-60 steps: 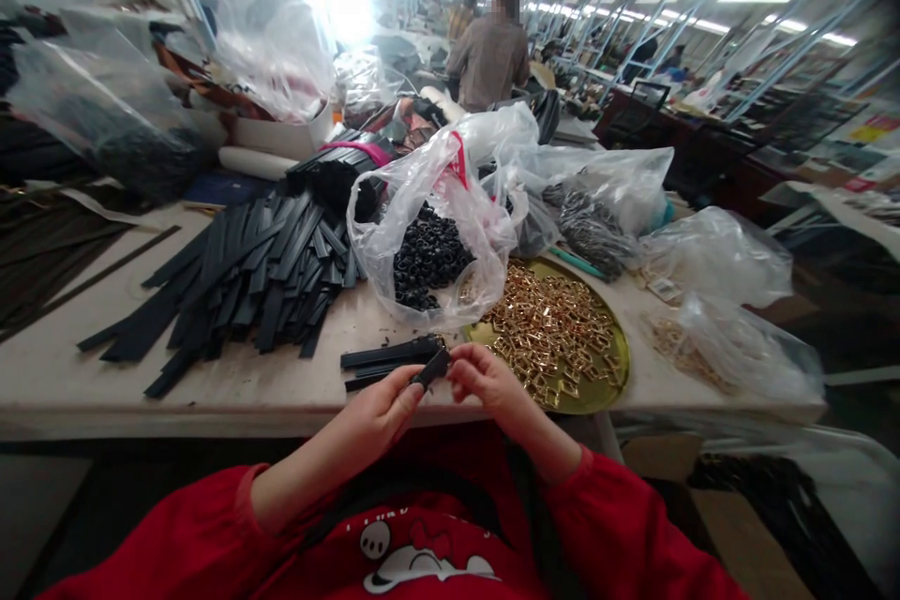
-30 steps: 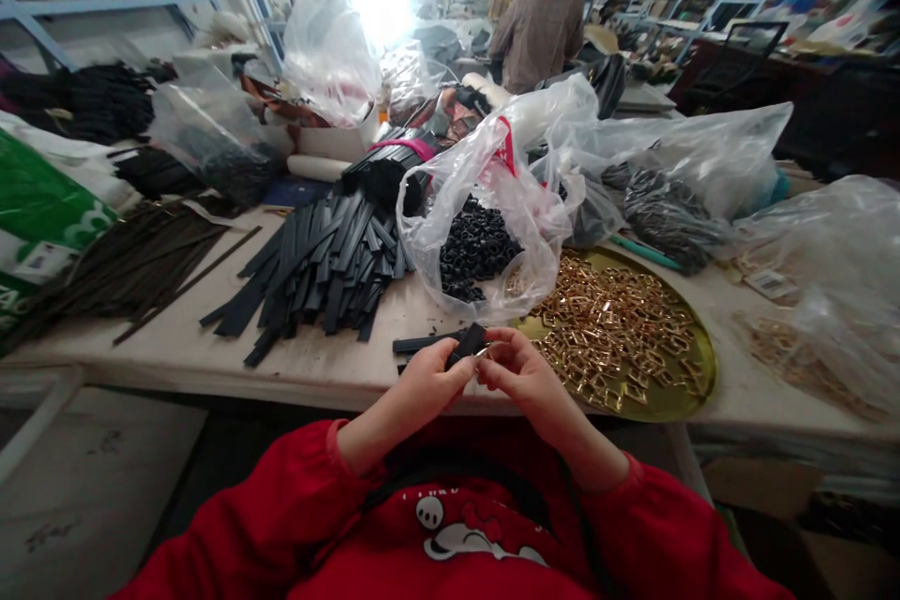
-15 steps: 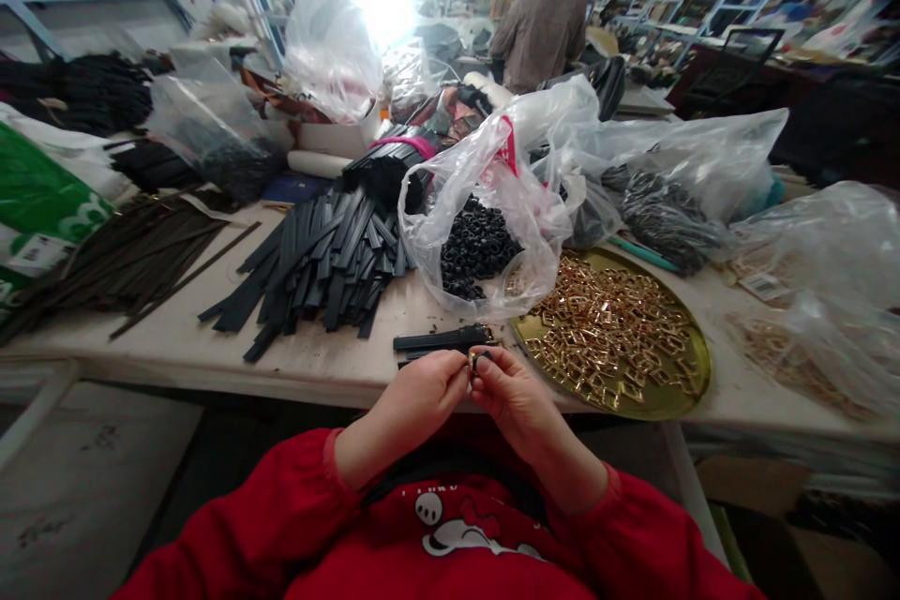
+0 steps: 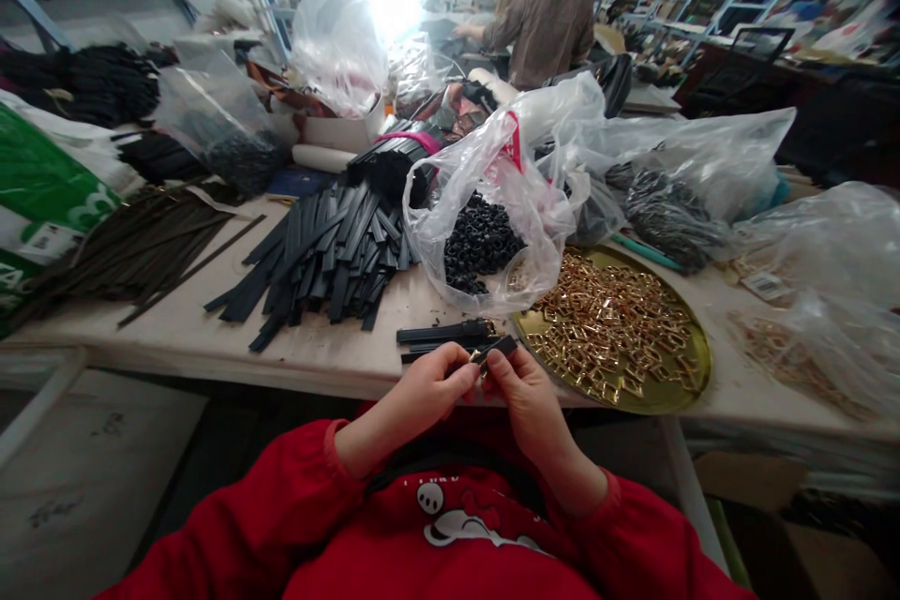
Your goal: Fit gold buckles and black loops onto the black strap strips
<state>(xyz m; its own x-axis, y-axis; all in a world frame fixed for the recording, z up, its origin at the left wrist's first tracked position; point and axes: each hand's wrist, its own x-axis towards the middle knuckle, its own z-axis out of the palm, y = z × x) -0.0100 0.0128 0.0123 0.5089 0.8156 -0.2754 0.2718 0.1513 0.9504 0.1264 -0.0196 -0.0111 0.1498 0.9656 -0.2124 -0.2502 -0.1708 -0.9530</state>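
Stretching from side to side, the pale worktop carries all the loose goods. Beyond it, a co-worker in a brown top holds one arm out to the side. At the far left lies a green and white bag. A clear plastic bag with a red mark sits open near the middle, and a round gold-coloured tray lies just to its right. Left of the open bag, a heap of dark strips fans out, with browner strips farther left.

At the near edge, the left hand and right hand meet in front of the open bag. Between them is a short dark strap, raised and tilted, its right end higher. The left hand pinches its left end; the right hand pinches the other, thumb on top. Just behind, similar straps lie flat.

Smaller are the gold-coloured frames heaped in the tray and the black rings inside the open bag. A gold-coloured piece shows between the fingertips, partly hidden.
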